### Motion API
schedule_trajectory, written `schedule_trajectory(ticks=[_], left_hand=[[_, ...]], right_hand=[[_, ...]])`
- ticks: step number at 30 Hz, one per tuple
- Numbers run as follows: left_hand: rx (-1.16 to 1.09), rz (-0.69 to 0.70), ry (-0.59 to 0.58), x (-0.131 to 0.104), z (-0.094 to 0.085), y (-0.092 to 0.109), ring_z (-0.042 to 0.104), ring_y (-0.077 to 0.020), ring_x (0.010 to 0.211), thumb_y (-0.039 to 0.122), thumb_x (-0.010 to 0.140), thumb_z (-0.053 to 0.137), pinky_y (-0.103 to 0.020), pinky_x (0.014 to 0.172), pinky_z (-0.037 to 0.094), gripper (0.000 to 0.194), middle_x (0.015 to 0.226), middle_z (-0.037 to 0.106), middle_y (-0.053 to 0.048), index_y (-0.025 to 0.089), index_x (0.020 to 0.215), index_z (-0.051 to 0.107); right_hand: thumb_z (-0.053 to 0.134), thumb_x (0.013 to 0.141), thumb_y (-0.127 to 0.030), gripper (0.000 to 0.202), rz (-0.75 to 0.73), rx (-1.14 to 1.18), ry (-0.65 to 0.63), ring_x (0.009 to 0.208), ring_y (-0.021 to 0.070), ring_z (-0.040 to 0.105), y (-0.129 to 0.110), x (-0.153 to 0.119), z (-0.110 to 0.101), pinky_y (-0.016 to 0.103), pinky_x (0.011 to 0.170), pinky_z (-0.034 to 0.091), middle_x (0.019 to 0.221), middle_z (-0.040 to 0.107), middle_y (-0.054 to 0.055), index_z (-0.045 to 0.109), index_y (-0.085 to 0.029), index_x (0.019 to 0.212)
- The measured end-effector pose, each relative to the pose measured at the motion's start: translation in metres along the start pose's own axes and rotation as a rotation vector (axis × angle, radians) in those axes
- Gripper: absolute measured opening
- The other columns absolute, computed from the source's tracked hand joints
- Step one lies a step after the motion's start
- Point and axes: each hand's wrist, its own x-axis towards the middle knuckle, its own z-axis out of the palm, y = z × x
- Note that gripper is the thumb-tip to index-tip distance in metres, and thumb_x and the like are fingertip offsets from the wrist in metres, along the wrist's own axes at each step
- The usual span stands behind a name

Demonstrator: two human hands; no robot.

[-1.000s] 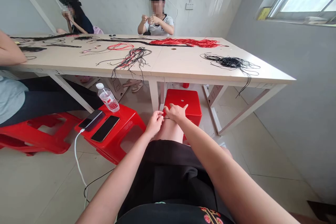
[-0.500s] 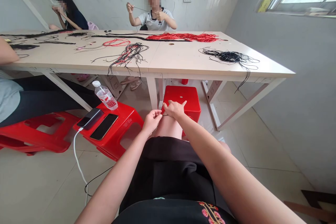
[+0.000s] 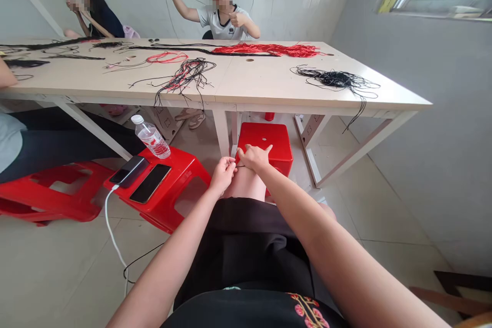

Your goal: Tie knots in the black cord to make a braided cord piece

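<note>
A short stretch of thin black cord (image 3: 240,166) runs between my two hands, over my bare knee (image 3: 245,185). The thumb and fingertips of my left hand (image 3: 223,174) pinch one end of it, just left of the knee. My right hand (image 3: 254,157) lies palm down on top of the knee, its fingers stretched out and spread, with the cord passing beneath it. What is under that palm is hidden. Another piece of black cord (image 3: 144,254) hangs beside my left forearm, near the floor.
A red stool (image 3: 184,164) at my left bears a water bottle (image 3: 152,139), a phone (image 3: 150,183) and a cabled dark device (image 3: 130,171). Another red stool (image 3: 264,136) stands ahead. The table (image 3: 261,79) carries black cords (image 3: 336,79) and red cords (image 3: 269,50). Several people sit around it.
My hands stay almost in place, the left fingertips shifting slightly at the cord. Across the table, a person's raised hand has moved outward and up, drawing a thread. The view has shifted a little.
</note>
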Motion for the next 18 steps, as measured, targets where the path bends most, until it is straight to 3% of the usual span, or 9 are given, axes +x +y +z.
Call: schedule_trajectory(ticks=[4, 8, 18], left_hand=[[-0.014, -0.065, -0.021, -0.0035, -0.0039, 0.0031, 0.045, -0.0075, 0.052, 0.034, 0.074, 0.059, -0.021, 0.051, 0.035, 0.021, 0.067, 0.059, -0.001, 0.016, 0.084, 0.062], [-0.037, -0.058, -0.023, -0.0064, -0.0048, 0.0035, 0.048, -0.0082, 0.056, 0.027, 0.064, 0.066, -0.020, 0.051, 0.035, 0.018, 0.067, 0.058, 0.000, 0.015, 0.078, 0.063], [-0.080, 0.031, -0.016, -0.0026, 0.0016, 0.0012, 0.047, -0.0059, 0.054, 0.021, 0.069, 0.059, -0.018, 0.048, 0.033, 0.028, 0.070, 0.051, 0.005, 0.020, 0.097, 0.054]], right_hand=[[0.028, 0.091, -0.055, 0.053, 0.006, -0.001, 0.000, 0.094, 0.0303, 0.062, 0.0015, 0.0012, 0.0011, 0.071, 0.101, 0.001, 0.090, 0.071, 0.013, 0.063, -0.016, 0.100], [0.028, 0.090, -0.056, 0.054, 0.004, 0.005, -0.005, 0.094, 0.0298, 0.062, 0.0023, 0.0023, 0.0008, 0.069, 0.102, 0.001, 0.091, 0.071, 0.012, 0.064, -0.017, 0.099], [0.028, 0.090, -0.056, 0.055, -0.010, 0.007, 0.004, 0.092, 0.0299, 0.063, 0.0027, 0.0016, -0.0012, 0.070, 0.101, 0.003, 0.090, 0.071, 0.012, 0.066, -0.017, 0.091]])
